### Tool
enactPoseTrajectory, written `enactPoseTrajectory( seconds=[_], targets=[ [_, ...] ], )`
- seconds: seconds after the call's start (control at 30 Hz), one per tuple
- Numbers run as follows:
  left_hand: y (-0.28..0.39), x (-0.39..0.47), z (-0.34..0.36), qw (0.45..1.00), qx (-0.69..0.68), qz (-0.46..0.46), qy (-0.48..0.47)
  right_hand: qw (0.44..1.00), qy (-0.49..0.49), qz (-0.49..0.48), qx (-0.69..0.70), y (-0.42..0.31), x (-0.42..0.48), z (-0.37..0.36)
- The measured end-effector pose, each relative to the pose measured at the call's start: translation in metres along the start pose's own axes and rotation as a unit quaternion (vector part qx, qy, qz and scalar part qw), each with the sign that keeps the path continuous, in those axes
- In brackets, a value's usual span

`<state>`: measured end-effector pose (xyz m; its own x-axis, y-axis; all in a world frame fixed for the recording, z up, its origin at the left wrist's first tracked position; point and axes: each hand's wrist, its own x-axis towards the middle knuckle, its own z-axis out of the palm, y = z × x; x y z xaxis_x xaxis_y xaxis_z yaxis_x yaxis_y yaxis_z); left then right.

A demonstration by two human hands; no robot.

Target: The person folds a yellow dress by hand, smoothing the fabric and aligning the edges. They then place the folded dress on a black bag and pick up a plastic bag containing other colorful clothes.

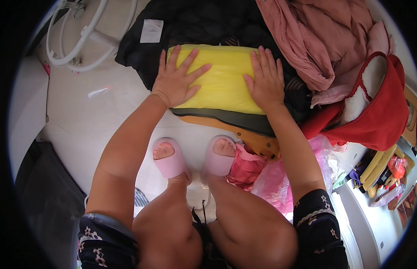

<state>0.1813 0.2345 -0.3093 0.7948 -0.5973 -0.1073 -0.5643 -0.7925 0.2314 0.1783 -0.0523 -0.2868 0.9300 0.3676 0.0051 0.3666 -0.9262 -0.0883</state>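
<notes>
A bright yellow folded bundle of fabric (pixel 225 80) lies before me on top of dark clothing. My left hand (pixel 179 79) rests flat on its left side with the fingers spread. On its right side lies my right hand (pixel 267 79), palm down, the thumb apart from the fingers. Beneath the bundle are a black padded garment (pixel 208 20), bearing a white label (pixel 151 31), and a mustard-orange garment (pixel 222 126) with snap buttons and a dark edge.
A pink jacket (pixel 322 40) and a red fleece-lined garment (pixel 376 111) lie at the right. Pink plastic bags (pixel 272 181) are beside my slippered feet. A white tubular metal frame (pixel 90 30) stands at the upper left; a dark object (pixel 47 201) is at the lower left.
</notes>
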Motion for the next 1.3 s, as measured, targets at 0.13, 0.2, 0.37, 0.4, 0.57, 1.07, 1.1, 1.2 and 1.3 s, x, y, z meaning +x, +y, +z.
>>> enactPoseTrajectory(
  seconds=[0.13, 0.2, 0.37, 0.4, 0.57, 1.07, 1.1, 1.2, 1.3],
  targets=[
    [-0.004, 0.002, 0.001, 1.0, 0.002, 0.01, 0.002, 0.999, 0.033, -0.008, 0.021, 0.008, -0.001, 0.015],
    [-0.006, 0.007, -0.004, 1.0, 0.01, 0.009, 0.002, 0.999, 0.033, -0.011, 0.033, 0.012, 0.004, 0.026],
    [0.002, 0.004, -0.007, 0.999, 0.021, -0.007, -0.028, 0.999, 0.001, 0.008, 0.047, 0.01, 0.001, 0.027],
    [0.009, 0.005, -0.012, 0.999, 0.032, -0.013, -0.03, 0.999, -0.001, 0.008, 0.05, 0.007, -0.001, 0.022],
    [0.053, 0.004, -0.04, 0.998, 0.019, -0.065, -0.01, 0.997, 0.019, 0.066, 0.02, -0.037, 0.007, -0.021],
    [0.014, 0.003, 0.004, 0.999, 0.018, 0.026, 0.021, 0.999, -0.018, 0.028, 0.029, -0.046, 0.007, 0.041],
    [0.015, 0.002, 0.005, 1.0, 0.023, 0.018, -0.002, 0.999, -0.025, 0.038, 0.028, -0.048, 0.006, 0.039],
    [0.028, -0.005, -0.027, 1.0, 0.01, 0.009, -0.001, 0.997, -0.022, 0.057, 0.042, -0.057, 0.006, 0.018],
    [0.047, -0.034, -0.066, 0.998, -0.057, 0.0, 0.041, 0.994, -0.021, 0.094, 0.059, -0.074, -0.008, -0.044]
  ],
)
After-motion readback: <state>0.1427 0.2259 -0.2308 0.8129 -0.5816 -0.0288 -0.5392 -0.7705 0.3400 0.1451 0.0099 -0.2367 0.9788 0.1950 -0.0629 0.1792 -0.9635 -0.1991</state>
